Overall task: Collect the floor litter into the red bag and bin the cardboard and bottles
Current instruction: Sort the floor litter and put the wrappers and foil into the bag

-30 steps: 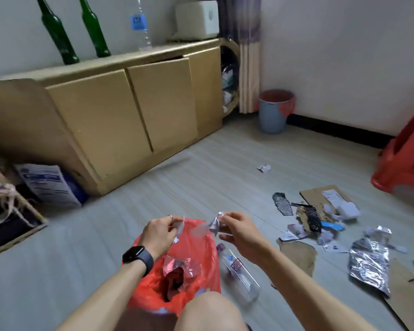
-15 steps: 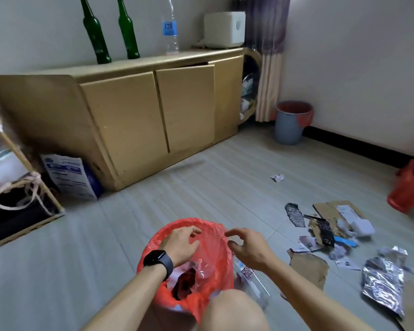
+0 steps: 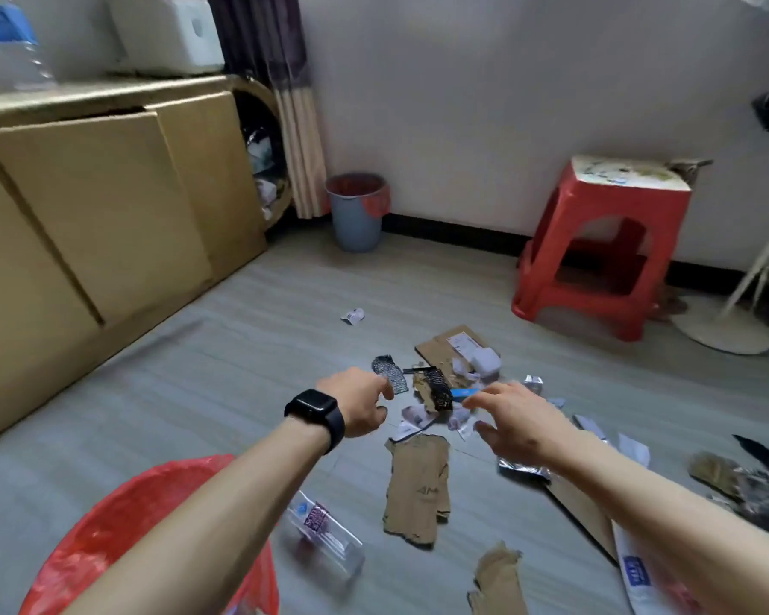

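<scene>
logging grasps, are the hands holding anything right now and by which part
Nothing is held: the left hand and right hand reach empty toward the scattered paper scraps on the floor.

Both arms reached forward, left hand (image 3: 358, 401) loosely curled and empty, right hand (image 3: 518, 421) fingers spread, empty.

Red bag (image 3: 121, 526) cut off at bottom edge; floor bottle (image 3: 325, 534) blurred.
</scene>
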Demonstrator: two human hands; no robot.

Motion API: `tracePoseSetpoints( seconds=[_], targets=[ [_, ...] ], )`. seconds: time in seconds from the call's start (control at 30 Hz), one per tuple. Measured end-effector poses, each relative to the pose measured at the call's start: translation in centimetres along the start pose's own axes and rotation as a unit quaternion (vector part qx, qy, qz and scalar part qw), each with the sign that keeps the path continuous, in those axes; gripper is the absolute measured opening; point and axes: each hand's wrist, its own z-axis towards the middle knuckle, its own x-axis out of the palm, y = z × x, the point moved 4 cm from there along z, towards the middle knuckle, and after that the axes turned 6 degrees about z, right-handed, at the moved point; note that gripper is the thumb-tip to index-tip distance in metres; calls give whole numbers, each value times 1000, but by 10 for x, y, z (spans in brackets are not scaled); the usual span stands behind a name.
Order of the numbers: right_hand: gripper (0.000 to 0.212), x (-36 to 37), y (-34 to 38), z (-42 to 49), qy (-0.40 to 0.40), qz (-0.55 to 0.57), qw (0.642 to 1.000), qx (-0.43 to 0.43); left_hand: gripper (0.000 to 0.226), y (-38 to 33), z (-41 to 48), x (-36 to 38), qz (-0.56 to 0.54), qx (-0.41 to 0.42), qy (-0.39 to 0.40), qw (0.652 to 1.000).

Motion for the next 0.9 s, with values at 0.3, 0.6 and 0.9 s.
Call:
tracePoseSetpoints(
  seconds=[0.3, 0.6, 0.9],
  targets=[
    [51, 108, -103, 16, 57, 140, 980, 128, 37, -47, 91, 115, 88, 25, 141, 986],
    [54, 235, -164, 129, 194, 93, 968, 128, 49, -11, 214, 232, 103, 12, 184, 977],
    [78, 272, -188, 240, 174, 17, 980, 93, 56, 6, 293, 286, 161, 112, 152, 969]
  ],
)
